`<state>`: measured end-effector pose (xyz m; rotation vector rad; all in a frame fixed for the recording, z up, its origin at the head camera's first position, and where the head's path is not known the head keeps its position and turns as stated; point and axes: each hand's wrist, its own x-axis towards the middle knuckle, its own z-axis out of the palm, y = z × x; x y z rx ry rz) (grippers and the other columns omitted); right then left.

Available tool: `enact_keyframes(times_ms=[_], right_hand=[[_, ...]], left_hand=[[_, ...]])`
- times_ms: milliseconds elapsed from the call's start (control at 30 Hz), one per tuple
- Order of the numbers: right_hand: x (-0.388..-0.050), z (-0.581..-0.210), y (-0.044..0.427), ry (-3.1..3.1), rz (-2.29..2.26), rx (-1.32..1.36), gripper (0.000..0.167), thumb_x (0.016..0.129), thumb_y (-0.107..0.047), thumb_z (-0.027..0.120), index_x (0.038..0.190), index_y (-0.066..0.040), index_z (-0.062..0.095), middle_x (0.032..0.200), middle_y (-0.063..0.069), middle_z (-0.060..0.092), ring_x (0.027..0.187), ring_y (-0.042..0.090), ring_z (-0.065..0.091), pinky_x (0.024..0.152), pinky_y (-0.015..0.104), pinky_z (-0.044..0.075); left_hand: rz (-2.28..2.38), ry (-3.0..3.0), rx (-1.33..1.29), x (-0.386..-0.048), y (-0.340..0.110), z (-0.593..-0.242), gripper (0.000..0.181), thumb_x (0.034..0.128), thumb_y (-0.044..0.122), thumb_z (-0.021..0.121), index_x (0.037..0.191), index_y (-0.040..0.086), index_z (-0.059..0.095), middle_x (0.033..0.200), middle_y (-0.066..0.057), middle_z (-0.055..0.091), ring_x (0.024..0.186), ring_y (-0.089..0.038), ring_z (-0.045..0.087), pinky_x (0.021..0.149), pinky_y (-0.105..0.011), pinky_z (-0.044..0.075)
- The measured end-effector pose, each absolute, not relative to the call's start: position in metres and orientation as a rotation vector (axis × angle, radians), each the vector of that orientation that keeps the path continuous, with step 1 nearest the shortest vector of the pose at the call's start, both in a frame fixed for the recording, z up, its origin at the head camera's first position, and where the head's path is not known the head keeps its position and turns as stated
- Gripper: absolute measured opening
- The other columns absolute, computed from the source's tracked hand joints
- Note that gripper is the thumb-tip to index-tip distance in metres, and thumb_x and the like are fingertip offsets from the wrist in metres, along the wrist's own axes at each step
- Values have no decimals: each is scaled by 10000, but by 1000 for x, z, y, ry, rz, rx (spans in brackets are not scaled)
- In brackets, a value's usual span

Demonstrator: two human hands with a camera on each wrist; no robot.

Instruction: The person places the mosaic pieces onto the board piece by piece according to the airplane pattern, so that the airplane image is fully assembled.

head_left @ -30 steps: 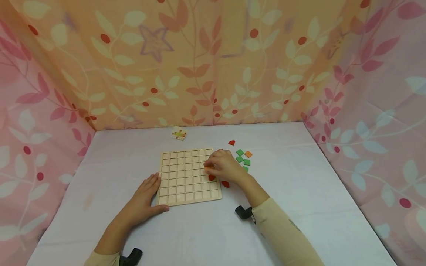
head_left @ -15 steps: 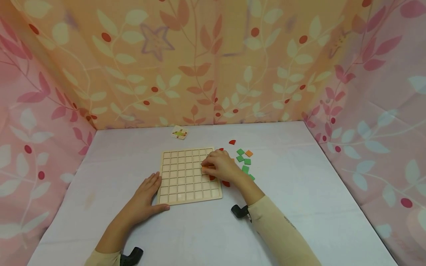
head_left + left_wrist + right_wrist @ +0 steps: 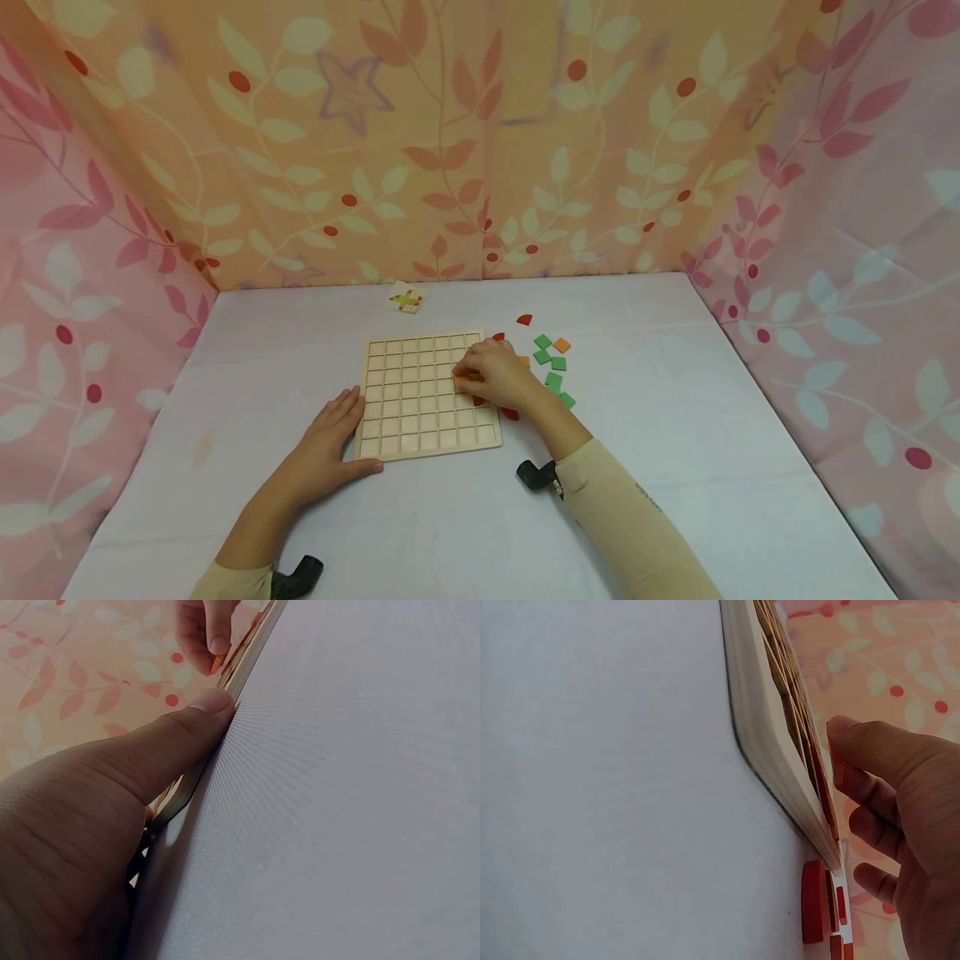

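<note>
A pale wooden grid board lies on the white table. My left hand straddles its near left corner, straight fingers along the left side and thumb against the front edge. Over the board's right part, my right hand pinches a thin orange tile between thumb and index finger. That tile is tilted up, just above the board in the right wrist view. A red piece sits in the grid below the right hand. Part of the board's right side is hidden by that hand.
Right of the board lie several green tiles, an orange tile and red quarter-round pieces. A small patterned card lies behind the board. Floral cloth walls the table at the back and sides.
The right hand has shifted slightly left over the board, with the orange tile still pinched, uncovering more green tiles beside its wrist. The left hand stays at the corner.
</note>
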<state>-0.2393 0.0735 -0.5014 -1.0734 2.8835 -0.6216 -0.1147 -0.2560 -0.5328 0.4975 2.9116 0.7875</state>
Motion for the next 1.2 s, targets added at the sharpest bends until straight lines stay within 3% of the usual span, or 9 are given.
enact_keyframes(times_ms=[333, 567, 1200], right_hand=[[-241, -508, 70, 2904, -560, -1077, 227, 955, -437, 717, 1118, -293, 783, 1073, -139, 673, 1116, 118, 544, 1004, 403, 377], [-240, -507, 70, 2909, -569, -1078, 229, 935, -419, 746, 1110, -278, 790, 1070, -129, 682, 1098, 128, 549, 964, 397, 377], [-241, -506, 72, 2857, -608, -1078, 239, 919, -423, 768, 1103, -273, 798, 1057, -144, 667, 1088, 112, 534, 967, 388, 367]], left_hand=[[781, 2912, 492, -113, -255, -530, 1210, 762, 697, 773, 1606, -4, 261, 1716, -140, 149, 1585, -366, 103, 1259, -559, 146], [801, 2930, 531, -111, -254, -528, 1182, 777, 647, 795, 1594, -31, 275, 1702, -183, 172, 1577, -391, 120, 1270, -534, 122], [772, 2915, 505, -113, -255, -529, 1192, 773, 653, 796, 1602, -16, 260, 1713, -154, 149, 1587, -359, 98, 1277, -513, 115]])
